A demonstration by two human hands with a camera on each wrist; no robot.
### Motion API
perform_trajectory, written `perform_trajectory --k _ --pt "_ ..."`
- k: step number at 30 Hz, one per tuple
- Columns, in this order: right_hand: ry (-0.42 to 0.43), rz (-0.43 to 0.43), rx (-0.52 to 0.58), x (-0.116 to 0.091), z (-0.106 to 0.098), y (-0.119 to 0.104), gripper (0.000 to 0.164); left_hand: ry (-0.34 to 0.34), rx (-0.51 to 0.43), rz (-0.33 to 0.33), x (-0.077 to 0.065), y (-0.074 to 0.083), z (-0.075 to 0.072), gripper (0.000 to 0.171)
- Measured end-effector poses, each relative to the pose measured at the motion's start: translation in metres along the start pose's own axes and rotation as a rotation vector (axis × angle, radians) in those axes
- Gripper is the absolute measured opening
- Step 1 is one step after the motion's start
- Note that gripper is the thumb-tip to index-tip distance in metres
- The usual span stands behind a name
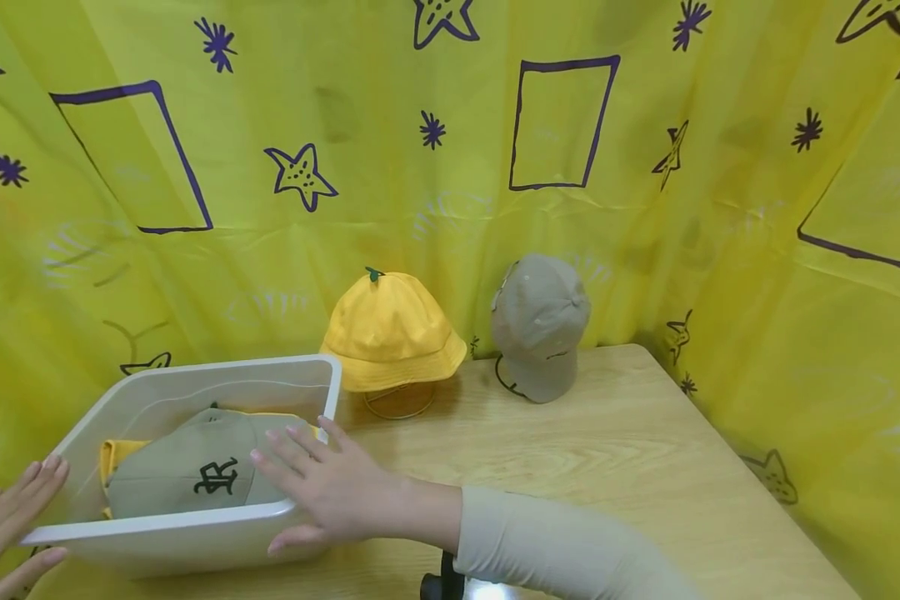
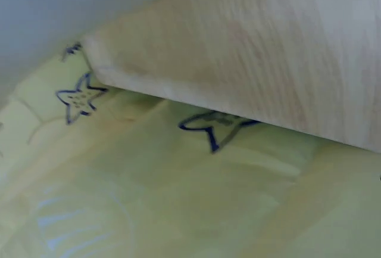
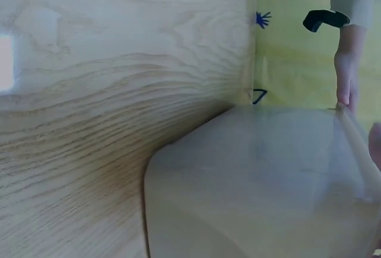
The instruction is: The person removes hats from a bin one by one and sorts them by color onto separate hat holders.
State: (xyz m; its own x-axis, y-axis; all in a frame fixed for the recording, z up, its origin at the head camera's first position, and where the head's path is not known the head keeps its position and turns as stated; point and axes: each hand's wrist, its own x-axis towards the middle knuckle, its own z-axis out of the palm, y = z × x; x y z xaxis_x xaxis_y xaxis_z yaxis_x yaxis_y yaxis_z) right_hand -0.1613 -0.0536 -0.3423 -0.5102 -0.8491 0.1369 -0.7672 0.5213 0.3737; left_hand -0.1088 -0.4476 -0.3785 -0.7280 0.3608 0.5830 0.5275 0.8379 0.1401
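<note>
A white plastic bin [image 1: 180, 522] stands at the left of the table with a grey baseball cap [image 1: 165, 471] inside, a black letter on its front. Yellow fabric [image 1: 122, 452] shows beside and behind that cap. At the bin's left side is my left hand [image 1: 11, 529], its fingers straight along the rim and its thumb apart. My right hand [image 1: 341, 487] lies over the front right corner of the bin, fingers extended and spread. In the right wrist view the bin's outer wall [image 3: 250, 174] fills the lower part, with the left hand [image 3: 346, 79] at the far end of the rim.
Behind the bin, a yellow bucket hat [image 1: 393, 329] with a green sprout sits on a wire stand [image 1: 401, 404]. To its right another grey cap [image 1: 540, 325] rests on a stand. A yellow patterned curtain [image 1: 390, 217] surrounds the wooden table [image 1: 570, 450].
</note>
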Motion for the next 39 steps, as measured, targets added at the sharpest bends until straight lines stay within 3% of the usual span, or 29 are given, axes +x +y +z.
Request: perform_trajectory --k 8,16,24,32,39 --pt "0.121 -0.059 -0.051 0.003 0.01 0.0 0.066 -0.043 -0.019 0.028 -0.001 -0.014 0.001 0.08" --pt "0.148 -0.06 -0.061 -0.007 0.015 0.006 0.061 -0.111 -0.01 0.171 0.013 -0.012 0.005 0.065" --pt "0.226 -0.096 -0.082 -0.014 0.022 0.014 0.054 -0.087 0.051 0.205 0.02 0.0 0.006 0.066" --pt "0.31 -0.116 -0.084 -0.024 0.026 0.021 0.053 -0.074 0.053 0.234 0.026 0.011 0.006 0.069" --pt "0.39 -0.141 -0.063 -0.034 0.027 0.027 0.053 -0.025 0.068 0.305 0.029 0.019 0.012 0.07"
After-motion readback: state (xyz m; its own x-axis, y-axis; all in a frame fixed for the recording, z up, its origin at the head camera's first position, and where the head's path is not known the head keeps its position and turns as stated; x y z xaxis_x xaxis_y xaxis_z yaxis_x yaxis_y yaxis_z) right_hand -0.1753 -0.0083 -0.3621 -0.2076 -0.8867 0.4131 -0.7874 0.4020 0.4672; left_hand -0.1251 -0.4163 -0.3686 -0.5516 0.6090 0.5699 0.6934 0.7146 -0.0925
